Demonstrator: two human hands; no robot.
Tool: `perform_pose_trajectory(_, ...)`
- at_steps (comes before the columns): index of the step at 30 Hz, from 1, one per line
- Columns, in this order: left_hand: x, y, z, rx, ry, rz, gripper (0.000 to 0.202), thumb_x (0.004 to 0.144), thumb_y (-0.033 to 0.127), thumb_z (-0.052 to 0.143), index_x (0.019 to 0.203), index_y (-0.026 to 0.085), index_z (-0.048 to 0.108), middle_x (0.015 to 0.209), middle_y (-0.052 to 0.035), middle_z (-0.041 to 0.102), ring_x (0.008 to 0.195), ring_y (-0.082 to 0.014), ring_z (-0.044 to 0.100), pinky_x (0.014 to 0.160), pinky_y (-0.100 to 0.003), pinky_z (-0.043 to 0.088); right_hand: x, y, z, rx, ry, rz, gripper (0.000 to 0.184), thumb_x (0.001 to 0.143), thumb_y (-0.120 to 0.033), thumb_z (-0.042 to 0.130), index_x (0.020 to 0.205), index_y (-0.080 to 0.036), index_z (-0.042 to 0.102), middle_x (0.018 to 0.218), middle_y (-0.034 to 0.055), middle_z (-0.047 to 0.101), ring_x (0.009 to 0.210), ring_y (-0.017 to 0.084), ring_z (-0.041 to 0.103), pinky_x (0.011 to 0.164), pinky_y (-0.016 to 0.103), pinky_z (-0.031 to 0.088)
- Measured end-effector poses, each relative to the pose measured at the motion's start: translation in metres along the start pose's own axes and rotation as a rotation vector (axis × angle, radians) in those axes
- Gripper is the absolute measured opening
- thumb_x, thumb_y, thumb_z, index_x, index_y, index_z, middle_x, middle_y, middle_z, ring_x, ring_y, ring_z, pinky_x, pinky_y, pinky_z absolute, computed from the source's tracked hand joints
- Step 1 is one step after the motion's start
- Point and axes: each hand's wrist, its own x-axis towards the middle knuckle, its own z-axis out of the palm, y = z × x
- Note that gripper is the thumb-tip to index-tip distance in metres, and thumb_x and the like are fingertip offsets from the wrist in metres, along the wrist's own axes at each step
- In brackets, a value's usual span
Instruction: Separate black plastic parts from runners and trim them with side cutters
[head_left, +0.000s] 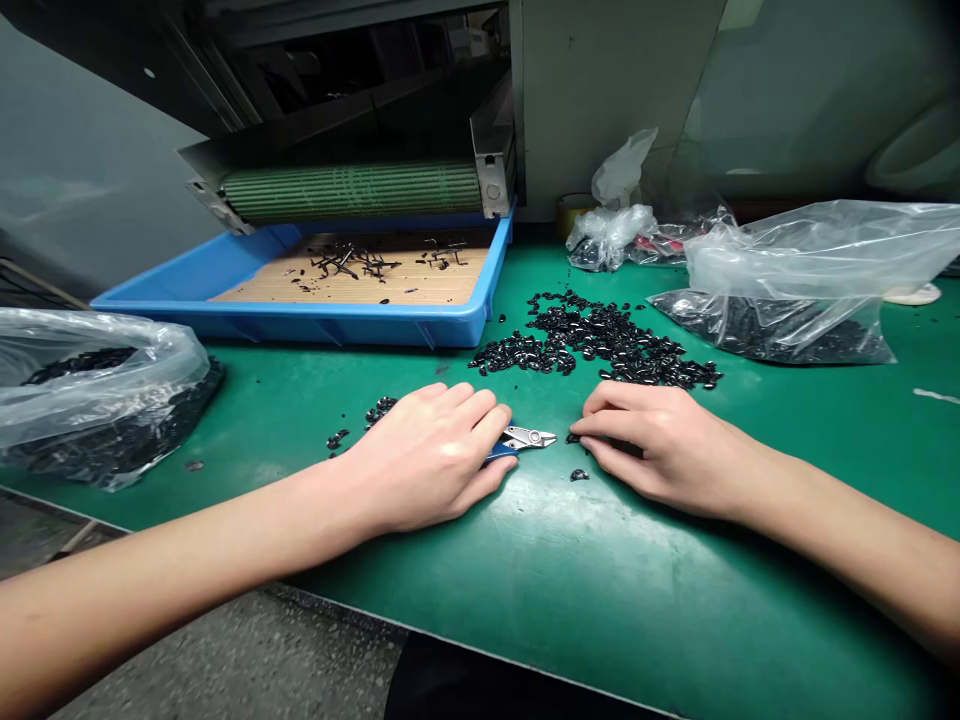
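My left hand (435, 455) is wrapped round a pair of blue-handled nippers (531, 438), whose metal jaws point right. Just beyond the jaw tips, my right hand (649, 440) pinches a small black glossy part (573, 438) between thumb and fingers, close above the green table. Another such loose part (579, 475) lies on the table just below. A wide pile of black parts (600, 340) spreads behind the two hands. A few more black parts (380, 408) lie behind and left of my left hand, partly covered by it.
A blue tray (360, 325) with black scraps on brown board sits under a machine's green roller (352, 192). Clear plastic bags of black parts stand at left (105, 400) and right (780, 325). Crumpled bags (615, 235) lie at the back. The green table (525, 590) ends in front.
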Motion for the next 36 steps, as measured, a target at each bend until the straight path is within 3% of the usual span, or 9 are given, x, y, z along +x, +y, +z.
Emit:
perform_pose_trajectory(23,0.003,0.011,-0.005,0.020,0.029,-0.016,0.035,0.099,0.041,0.041,0.107,0.014,0.063,0.090,-0.0084,0.059,0.079,-0.0223,0.052,0.068,-0.037,0.036,-0.003,-0.005,0.009,0.011,0.040,-0.020,0.021,0.098,-0.020,0.050,0.094,-0.017,0.071,0.093,0.0080,0.065,0.076,0.015,0.061,0.069,0.027,0.049)
perform_pose_trajectory(36,0.019,-0.006,-0.021,0.243,0.000,0.236,0.040,0.102,0.035,0.035,0.114,0.009,0.062,0.091,-0.0098,0.058,0.082,-0.0247,0.051,0.071,-0.042,0.036,0.001,-0.007,0.007,0.105,0.025,0.025,0.020,0.094,-0.015,0.053,0.088,-0.015,0.071,0.089,0.0070,0.063,0.074,0.015,0.059,0.068,0.027,0.047)
